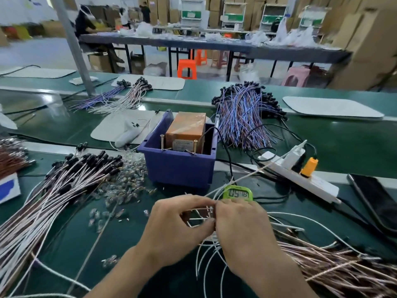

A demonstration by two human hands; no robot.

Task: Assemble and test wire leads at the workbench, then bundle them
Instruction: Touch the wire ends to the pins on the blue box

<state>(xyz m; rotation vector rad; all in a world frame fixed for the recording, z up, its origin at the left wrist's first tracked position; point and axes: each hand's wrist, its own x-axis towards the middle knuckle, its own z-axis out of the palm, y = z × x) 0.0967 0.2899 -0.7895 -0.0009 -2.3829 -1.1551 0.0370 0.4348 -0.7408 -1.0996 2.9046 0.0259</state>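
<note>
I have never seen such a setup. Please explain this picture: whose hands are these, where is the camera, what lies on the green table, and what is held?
There is no machine here: a person works with two bare hands. The single picture comes from a camera worn on the head, looking forward and down. The left hand and right hand together pinch a few thin wire leads above the green workbench. On it lie a pile of black-tipped leads at the left, blue-purple leads farther back, a purple bin holding an orange-brown block, a green timer, and a white power strip.
</note>
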